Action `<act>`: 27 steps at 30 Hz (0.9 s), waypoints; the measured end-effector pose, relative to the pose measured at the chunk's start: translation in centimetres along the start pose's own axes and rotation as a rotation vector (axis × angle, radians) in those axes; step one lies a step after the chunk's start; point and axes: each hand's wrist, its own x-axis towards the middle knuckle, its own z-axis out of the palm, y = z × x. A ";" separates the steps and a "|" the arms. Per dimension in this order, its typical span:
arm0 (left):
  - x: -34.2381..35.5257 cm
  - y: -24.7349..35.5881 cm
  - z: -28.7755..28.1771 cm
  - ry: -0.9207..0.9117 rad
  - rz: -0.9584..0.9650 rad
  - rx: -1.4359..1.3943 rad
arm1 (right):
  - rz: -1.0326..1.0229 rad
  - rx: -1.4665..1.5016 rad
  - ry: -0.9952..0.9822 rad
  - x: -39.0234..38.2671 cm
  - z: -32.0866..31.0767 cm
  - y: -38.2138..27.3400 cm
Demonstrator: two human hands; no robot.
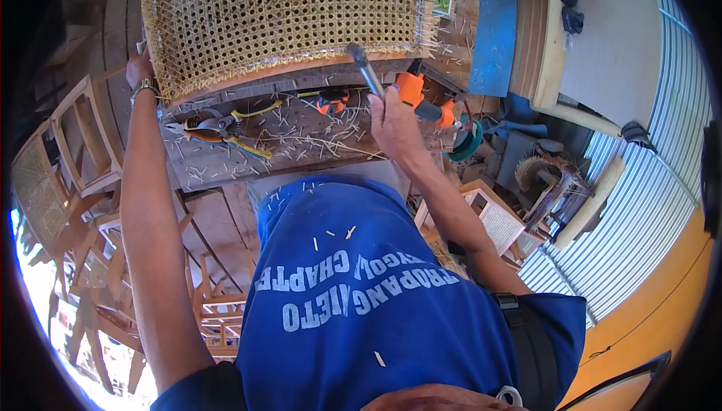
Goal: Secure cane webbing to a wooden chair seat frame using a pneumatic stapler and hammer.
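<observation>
A wooden frame with woven cane webbing (pixel 286 12) lies on the workbench, its cut cane ends sticking out along the edges. My left hand (pixel 140 71), with a watch at the wrist, is closed at the frame's left edge; its fingers are partly hidden. My right hand (pixel 396 124) is closed round a hammer (pixel 368 72) with a grey metal shaft. The hammer's dark end is over the frame's near edge. Whether it touches the cane is unclear. Just beyond the right hand lies an orange and black tool (pixel 411 89).
Yellow-handled pliers (pixel 241 114) and cutters lie on the littered bench (pixel 286 155), with an orange and black tape measure (pixel 331 101). A blue board (pixel 493 27) is to the right. Wooden chair frames (pixel 86 133) stand at left. A green ring-shaped thing (pixel 468 140) hangs by the bench's right end.
</observation>
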 end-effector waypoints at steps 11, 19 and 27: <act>-0.5 1.6 -0.5 0.032 -0.020 -0.003 | 0.058 0.049 0.049 0.1 -0.3 -2.1; -0.8 0.8 -0.8 0.013 0.007 -0.045 | 0.013 0.019 0.011 0.0 1.5 -3.3; -3.1 4.3 -2.7 -0.008 -0.054 -0.052 | 0.083 0.100 0.056 -0.2 1.1 -6.0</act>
